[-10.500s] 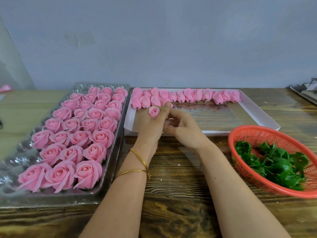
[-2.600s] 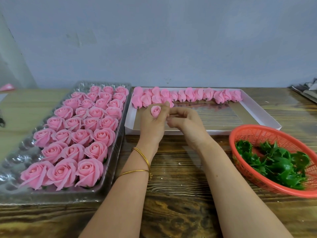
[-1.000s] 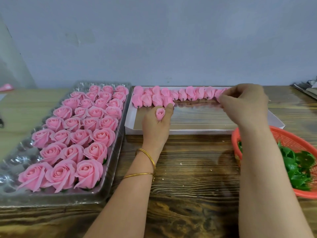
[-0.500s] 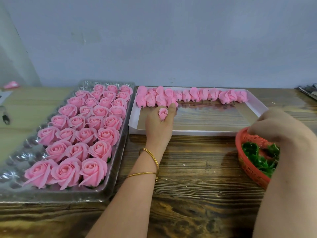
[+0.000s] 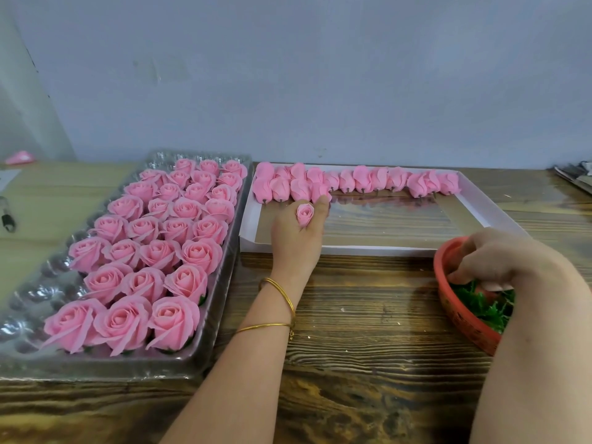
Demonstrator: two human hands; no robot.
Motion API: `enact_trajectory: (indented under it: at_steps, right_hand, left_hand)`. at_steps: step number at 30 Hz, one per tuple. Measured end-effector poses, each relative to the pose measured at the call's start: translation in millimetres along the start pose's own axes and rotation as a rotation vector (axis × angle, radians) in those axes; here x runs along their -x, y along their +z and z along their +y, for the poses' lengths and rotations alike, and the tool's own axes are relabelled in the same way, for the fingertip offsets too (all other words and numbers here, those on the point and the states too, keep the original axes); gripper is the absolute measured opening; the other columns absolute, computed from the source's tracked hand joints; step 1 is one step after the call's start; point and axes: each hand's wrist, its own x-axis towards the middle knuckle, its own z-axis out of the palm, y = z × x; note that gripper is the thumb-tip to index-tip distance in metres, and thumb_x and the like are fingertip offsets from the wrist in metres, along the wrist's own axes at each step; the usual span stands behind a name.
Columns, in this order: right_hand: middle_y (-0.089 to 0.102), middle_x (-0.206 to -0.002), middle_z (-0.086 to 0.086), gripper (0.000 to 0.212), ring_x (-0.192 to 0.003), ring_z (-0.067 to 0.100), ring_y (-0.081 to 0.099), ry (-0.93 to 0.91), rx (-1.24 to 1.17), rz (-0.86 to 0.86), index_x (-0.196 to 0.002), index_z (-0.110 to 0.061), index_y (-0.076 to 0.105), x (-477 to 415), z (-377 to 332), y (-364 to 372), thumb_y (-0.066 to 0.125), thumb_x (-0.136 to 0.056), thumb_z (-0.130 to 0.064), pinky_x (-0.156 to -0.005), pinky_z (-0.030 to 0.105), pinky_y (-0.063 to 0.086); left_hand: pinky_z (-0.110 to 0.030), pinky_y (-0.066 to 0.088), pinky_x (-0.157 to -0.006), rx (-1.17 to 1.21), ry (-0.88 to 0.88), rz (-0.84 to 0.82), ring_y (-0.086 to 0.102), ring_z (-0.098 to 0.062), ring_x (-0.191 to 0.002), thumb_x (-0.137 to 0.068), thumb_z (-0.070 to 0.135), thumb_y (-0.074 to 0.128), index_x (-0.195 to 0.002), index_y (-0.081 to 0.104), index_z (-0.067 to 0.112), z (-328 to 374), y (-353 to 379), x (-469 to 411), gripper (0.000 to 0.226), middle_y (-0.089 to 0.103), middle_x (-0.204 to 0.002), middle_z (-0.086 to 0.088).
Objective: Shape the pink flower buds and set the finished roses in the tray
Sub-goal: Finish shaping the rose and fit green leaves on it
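Mid-bud. Left hand (image 5: 296,240) pinches the bud (image 5: 305,214) over the white box (image 5: 352,250). Right hand (image 5: 499,261), fingers curled, digs among green leaves (image 5: 480,307) in red basket (image 5: 463,326) at 4 o'clock; grip unclear. Next, likely: leaf onto bud, then tray (image 5: 28,302) at 9.

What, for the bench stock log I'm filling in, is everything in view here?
table: one, brown wood, under everything
tray: one, clear plastic, left on the table
finished roses: roughly thirty, pink, in the tray
box: one, white, shallow, centre of the table
buds: over a dozen, pink, along the box's far edge
held bud: one, pink, over the box's left end
basket: one, red, right edge
leaves: a heap, green, in the basket
bangles: two, gold, on the left wrist
left hand: one, grips the held bud
right hand: one, reaches into the basket, fingertips at the leaves
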Motion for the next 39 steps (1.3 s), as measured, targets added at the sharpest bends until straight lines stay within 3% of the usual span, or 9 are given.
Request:
enact_trajectory:
  at_steps: [13,27,32,34,36,39]
  right_hand:
    - [0.07,-0.103,0.02,0.03,-0.098,0.041,0.067,-0.002,-0.002,0.023,-0.108,-0.01,0.069,0,-4,2,0.07,-0.078,-0.007,-0.089,0.056,0.055]
    - [0.068,-0.108,0.022,0.035,-0.104,0.042,0.064,-0.012,-0.024,0.0,-0.11,-0.006,0.067,-11,2,3,0.069,-0.075,-0.008,-0.094,0.056,0.052]
    - [0.068,-0.107,0.024,0.058,-0.105,0.044,0.063,-0.015,-0.027,-0.059,-0.109,-0.004,0.066,2,-4,3,0.077,-0.054,-0.021,-0.095,0.057,0.051]
    - [0.067,-0.108,0.023,0.053,-0.105,0.044,0.063,-0.018,-0.024,-0.059,-0.11,-0.004,0.066,9,-8,3,0.081,-0.063,-0.022,-0.096,0.056,0.05]
    - [0.067,-0.104,0.02,0.041,-0.099,0.04,0.063,-0.016,-0.025,-0.014,-0.105,-0.004,0.066,15,-12,3,0.082,-0.075,-0.027,-0.091,0.049,0.052]
    - [0.065,-0.085,0.013,0.036,-0.077,0.027,0.06,0.013,0.0,0.085,-0.089,-0.007,0.064,24,-17,2,0.074,-0.083,-0.041,-0.062,0.032,0.043]
  left_hand:
    - [-0.035,0.042,-0.06,0.023,0.008,0.001,0.053,-0.035,-0.066,-0.096,0.032,0.055,-0.066,0.054,-0.01,0,-1,0,0.051,0.057,-0.065,-0.026]
    - [-0.047,0.048,-0.064,0.052,-0.016,0.002,0.055,-0.041,-0.069,-0.095,0.033,0.056,-0.068,0.053,-0.01,-1,0,0,0.051,0.055,-0.066,-0.028]
    - [-0.048,0.049,-0.064,0.054,-0.02,-0.005,0.055,-0.04,-0.069,-0.095,0.033,0.056,-0.068,0.054,-0.008,0,0,0,0.049,0.056,-0.066,-0.026]
    - [-0.047,0.049,-0.064,0.052,-0.018,-0.009,0.056,-0.04,-0.07,-0.095,0.033,0.056,-0.069,0.055,-0.008,-1,0,0,0.048,0.057,-0.066,-0.026]
    - [-0.045,0.048,-0.064,0.046,-0.014,-0.01,0.055,-0.039,-0.069,-0.095,0.033,0.056,-0.068,0.055,-0.008,-1,0,0,0.048,0.057,-0.066,-0.026]
    - [-0.041,0.046,-0.062,0.045,-0.01,-0.008,0.055,-0.038,-0.067,-0.095,0.032,0.056,-0.067,0.054,-0.007,-1,0,-1,0.049,0.056,-0.065,-0.025]
